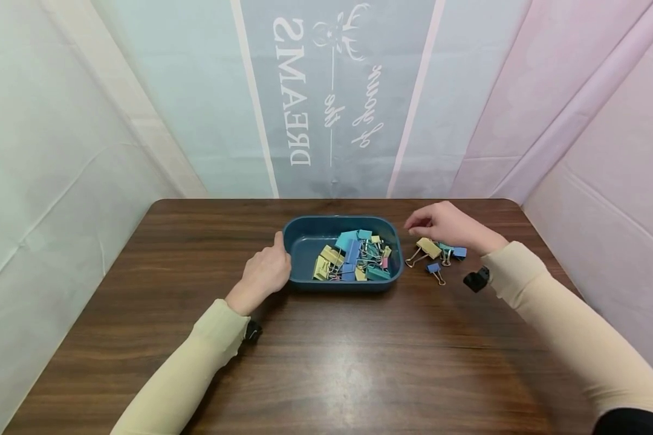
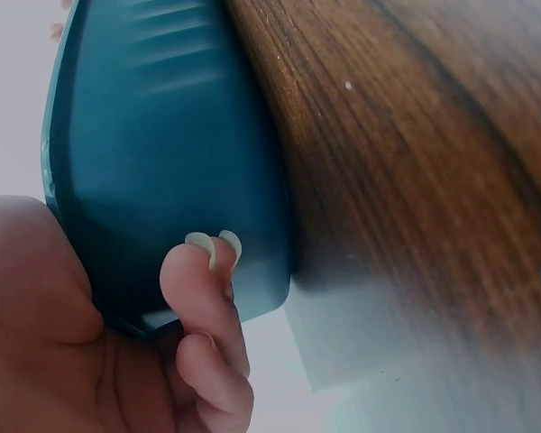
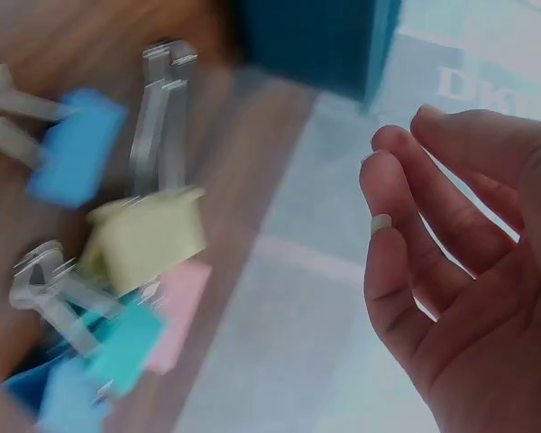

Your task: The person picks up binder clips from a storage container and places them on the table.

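Note:
At its left end, my left hand [image 1: 266,266] grips a dark teal plastic bin [image 1: 299,220]. In the left wrist view its bent fingers [image 2: 203,289] lie against the bin's outer wall, and its palm edge is up by the rim. Binder clips in yellow, blue, teal and pink fill the bin's right part. My right hand [image 1: 443,225] hovers past the bin's right end, fingers loosely bent, holding nothing. Beside and below it lie several loose binder clips: a yellow clip [image 1: 428,247], a small blue clip [image 1: 434,268], another blue clip [image 1: 459,252], and a pink clip [image 3: 178,316].
The brown wooden table [image 1: 326,362] carries the bin near its far edge. Behind it hangs a printed cloth [image 1: 332,90] with mirrored lettering, and pale cloth walls stand on both sides. A small black camera [image 1: 477,279] sits at the right wrist.

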`<state>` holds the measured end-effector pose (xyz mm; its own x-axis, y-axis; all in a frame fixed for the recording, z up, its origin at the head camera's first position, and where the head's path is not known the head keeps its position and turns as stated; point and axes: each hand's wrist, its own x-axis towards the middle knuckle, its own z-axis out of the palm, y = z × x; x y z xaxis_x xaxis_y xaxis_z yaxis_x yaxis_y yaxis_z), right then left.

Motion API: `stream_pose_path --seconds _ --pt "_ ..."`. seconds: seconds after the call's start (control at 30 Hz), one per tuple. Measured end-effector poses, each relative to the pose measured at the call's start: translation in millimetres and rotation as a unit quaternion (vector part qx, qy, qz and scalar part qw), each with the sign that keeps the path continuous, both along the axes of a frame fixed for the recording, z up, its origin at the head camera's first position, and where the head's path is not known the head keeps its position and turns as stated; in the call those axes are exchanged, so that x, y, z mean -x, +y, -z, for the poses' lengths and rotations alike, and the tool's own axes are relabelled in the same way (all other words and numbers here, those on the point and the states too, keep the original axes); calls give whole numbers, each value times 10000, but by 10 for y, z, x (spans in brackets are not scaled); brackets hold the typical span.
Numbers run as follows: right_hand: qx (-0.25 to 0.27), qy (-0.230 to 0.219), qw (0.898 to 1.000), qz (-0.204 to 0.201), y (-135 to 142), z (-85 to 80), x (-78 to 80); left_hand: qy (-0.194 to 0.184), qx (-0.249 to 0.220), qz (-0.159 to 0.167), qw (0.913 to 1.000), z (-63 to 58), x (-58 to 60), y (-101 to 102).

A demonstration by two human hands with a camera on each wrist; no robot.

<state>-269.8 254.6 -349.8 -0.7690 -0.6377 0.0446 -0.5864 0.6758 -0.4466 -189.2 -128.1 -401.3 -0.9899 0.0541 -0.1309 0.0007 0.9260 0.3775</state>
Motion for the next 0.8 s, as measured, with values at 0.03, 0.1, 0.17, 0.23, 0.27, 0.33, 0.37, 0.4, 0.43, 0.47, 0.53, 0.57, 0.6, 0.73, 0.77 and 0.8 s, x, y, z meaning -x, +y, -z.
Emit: stream_pose_path --seconds 0.03,0.1,0.17,0.23,0.27,0.33,0.37,0.4,0.43,0.47,0.53,0.57,0.6,0.73,0.77,0.8 --pt "47 -39 10000 -15 -57 -30 16 -12 6 -8 10000 -3 -3 0" --pt "136 -103 9998 -71 -179 -88 40 -38 15 -38 10000 -5 -7 2" --pt "205 -100 9996 -160 -306 -137 64 -47 18 -46 10000 -5 -8 0" --pt "287 -105 9993 -235 -443 -176 83 -24 31 -44 10000 -5 -9 -1" --pt "291 -84 9992 -261 -511 -188 102 -25 40 -37 10000 -3 -7 -1" --pt "323 -53 9990 -317 -653 -216 133 -23 43 -34 10000 -3 -2 -3" --pt "349 -67 9987 -352 -722 -227 151 -20 31 -30 10000 -3 -3 -2" --pt "373 -76 9986 -369 -792 -233 166 -12 21 -20 10000 -2 -4 -3" --pt "386 -79 9984 -398 -860 -236 183 -4 21 -5 10000 -1 -5 -3" --pt "387 -85 9983 -429 -926 -235 202 12 17 6 10000 2 -7 -2" --pt "426 -110 9976 -543 -1051 -233 220 59 0 40 10000 7 -15 -1" --pt "440 -124 9971 -606 -1115 -229 228 85 7 53 9999 10 -20 -2" --pt "456 -139 9966 -669 -1180 -224 236 106 21 55 9999 11 -23 -3" --pt "517 -146 9938 -974 -1403 -194 274 116 19 22 9999 11 -21 -5" --pt "506 -144 9932 -1036 -1448 -181 282 104 13 14 9999 11 -17 -2" --pt "471 -147 9927 -1102 -1490 -166 288 93 9 6 10000 9 -11 3"
